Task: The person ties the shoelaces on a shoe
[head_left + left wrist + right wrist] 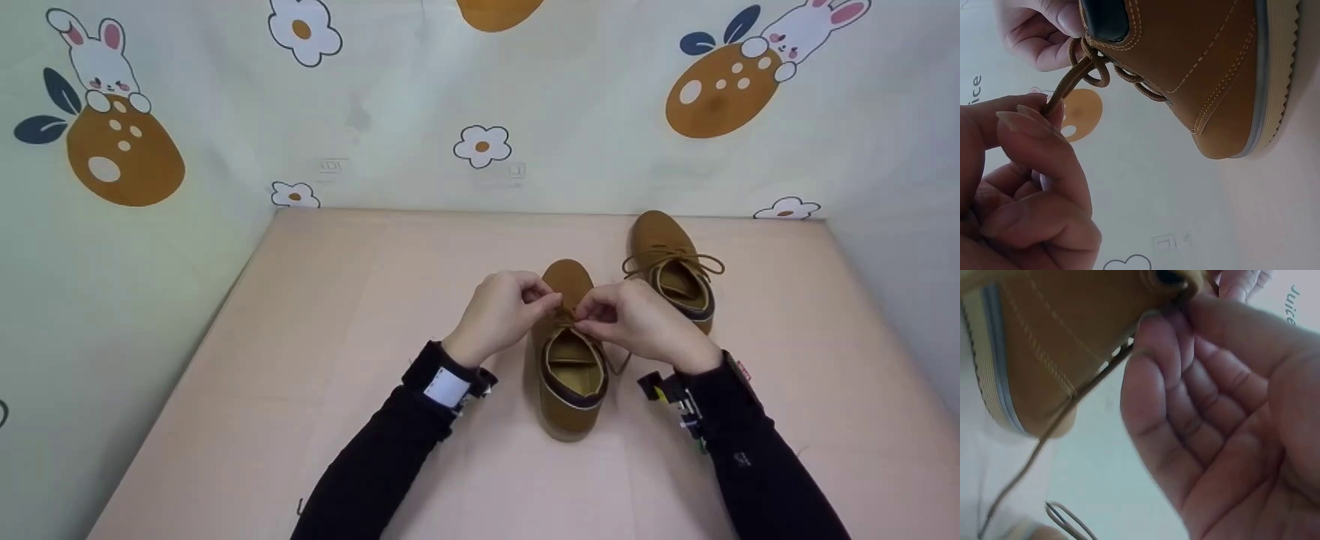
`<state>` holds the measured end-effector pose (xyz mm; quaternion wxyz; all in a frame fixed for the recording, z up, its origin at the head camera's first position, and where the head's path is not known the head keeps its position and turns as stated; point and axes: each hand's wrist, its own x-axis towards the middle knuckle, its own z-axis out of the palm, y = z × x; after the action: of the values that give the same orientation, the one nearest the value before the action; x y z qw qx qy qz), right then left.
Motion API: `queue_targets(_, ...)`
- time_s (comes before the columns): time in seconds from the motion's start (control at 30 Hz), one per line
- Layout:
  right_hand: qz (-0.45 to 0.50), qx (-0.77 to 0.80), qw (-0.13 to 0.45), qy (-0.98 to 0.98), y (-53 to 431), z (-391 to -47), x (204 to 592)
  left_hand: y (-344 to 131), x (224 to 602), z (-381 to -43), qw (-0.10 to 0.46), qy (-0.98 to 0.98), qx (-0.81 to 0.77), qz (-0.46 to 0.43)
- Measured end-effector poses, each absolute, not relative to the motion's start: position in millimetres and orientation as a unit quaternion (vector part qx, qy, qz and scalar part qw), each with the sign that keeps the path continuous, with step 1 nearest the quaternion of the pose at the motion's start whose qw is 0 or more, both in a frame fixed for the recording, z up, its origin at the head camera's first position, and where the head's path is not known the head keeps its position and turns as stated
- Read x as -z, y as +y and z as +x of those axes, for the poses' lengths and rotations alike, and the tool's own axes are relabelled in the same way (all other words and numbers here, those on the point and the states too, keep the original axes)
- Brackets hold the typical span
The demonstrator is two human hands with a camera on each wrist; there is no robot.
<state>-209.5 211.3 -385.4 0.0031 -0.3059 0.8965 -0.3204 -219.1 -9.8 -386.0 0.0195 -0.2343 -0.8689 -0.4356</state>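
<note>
A brown lace-up shoe stands on the table with its toe pointing away from me. Thumb and fingertips of my left hand pinch a brown shoelace, drawn taut from the knot at the shoe's opening. On the other side, my right hand pinches lace close to that knot; its fingertips partly hide the spot in the right wrist view. A loose length of lace hangs along the shoe's right side, below the right hand.
A matching brown shoe, its lace tied in a bow, stands behind and to the right. The pale pink tabletop meets a printed backdrop at the rear and sides.
</note>
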Motion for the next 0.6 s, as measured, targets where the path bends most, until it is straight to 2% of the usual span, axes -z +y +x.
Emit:
queue_targets(0.33,-0.323,0.236,-0.053,0.915,202.2,-203.8,383.6,-9.9,387.0,-219.2,0.024,-0.871,0.428,-0.241)
queue_targets(0.6,-0.332,0.259,-0.059,0.905,206.0,-208.1,389.3,-9.4,386.9,-219.6,0.023,-0.871,0.425,-0.247)
